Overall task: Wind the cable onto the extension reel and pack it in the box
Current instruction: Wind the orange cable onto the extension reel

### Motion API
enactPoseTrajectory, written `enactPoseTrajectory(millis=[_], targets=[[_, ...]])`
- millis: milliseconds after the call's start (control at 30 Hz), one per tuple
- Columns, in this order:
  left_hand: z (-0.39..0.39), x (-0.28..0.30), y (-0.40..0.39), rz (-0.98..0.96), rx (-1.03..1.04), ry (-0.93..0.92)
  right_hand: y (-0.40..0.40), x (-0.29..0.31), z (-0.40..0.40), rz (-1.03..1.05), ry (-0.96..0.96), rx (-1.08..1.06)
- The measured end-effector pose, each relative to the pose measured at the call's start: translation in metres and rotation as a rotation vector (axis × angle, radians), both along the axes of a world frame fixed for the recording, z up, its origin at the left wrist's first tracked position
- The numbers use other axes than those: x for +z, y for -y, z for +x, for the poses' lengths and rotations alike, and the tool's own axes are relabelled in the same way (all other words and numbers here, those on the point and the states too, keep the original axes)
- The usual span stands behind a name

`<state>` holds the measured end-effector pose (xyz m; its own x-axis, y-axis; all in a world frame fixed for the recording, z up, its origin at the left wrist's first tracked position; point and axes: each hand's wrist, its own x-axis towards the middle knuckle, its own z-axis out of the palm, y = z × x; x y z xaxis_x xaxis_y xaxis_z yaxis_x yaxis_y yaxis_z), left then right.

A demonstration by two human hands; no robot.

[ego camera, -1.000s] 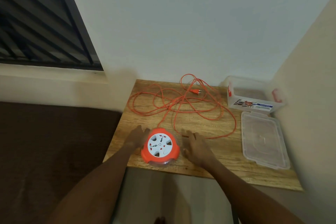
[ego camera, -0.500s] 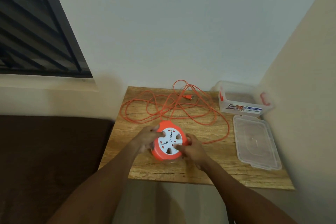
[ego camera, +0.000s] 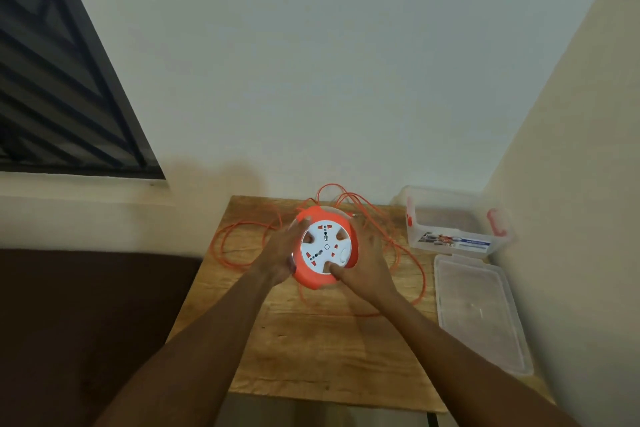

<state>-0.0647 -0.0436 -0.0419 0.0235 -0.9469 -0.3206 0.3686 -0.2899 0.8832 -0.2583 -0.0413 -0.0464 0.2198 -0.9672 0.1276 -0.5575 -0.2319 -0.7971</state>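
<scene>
**reelguy:** So what was the setup at that point? Start with the big stuff.

**cordnerd:** One wooden table shoved into the corner, which I'd guess is why everything sat bunched toward the back wall. On its right side was one clear lid lying flat, and just behind it one clear plastic box with red latches, open on top. Looked parked there on purpose, ready for the reel to drop in once winding was done.

**reelguy:** And the cable?

**cordnerd:** One orange cable, not wound at all as far as I could see. It sprawled in loose loops over the back half of the table, partly hidden behind the reel. Couldn't pick out the plug, too blurry.

**reelguy:** Where was the reel then?

**cordnerd:** One orange extension reel with a white socket face, held up off the table between both hands, face tilted toward the camera, over the middle of the cable mess. The left hand was cupped round the left rim, fingers curled onto the edge. The right hand gripped the right side, with its thumb poked into one of the finger holes in the white face. My read: left steadied the body, right was set to crank the face and pull the cord in.

**reelguy:** So packing was a way off.

**cordnerd:** Yeah, I'd say winding hadn't really started.
</scene>
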Motion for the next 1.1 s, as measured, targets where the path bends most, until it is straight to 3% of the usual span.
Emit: enactPoseTrajectory(millis=[133, 367, 600, 733, 900, 1100], targets=[[-0.004, 0.004, 0.007, -0.063, 0.055, 0.030, 0.018, 0.015, -0.011, -0.160, -0.127, 0.094], [0.002, 0.001, 0.013, -0.045, 0.043, 0.054, 0.037, 0.021, -0.016, -0.219, -0.256, 0.198], [0.028, 0.015, 0.029, -0.084, -0.153, 0.078, 0.044, 0.034, -0.006, -0.359, -0.383, 0.273], [0.035, 0.011, 0.036, -0.106, -0.162, 0.076, 0.043, 0.042, 0.002, -0.376, -0.453, 0.246], [0.037, 0.018, 0.044, -0.097, -0.158, 0.141, 0.034, 0.046, 0.018, -0.667, -0.776, 0.332], [0.040, 0.020, 0.046, -0.098, -0.149, 0.084, 0.020, 0.051, 0.034, -0.761, -1.008, 0.482]])
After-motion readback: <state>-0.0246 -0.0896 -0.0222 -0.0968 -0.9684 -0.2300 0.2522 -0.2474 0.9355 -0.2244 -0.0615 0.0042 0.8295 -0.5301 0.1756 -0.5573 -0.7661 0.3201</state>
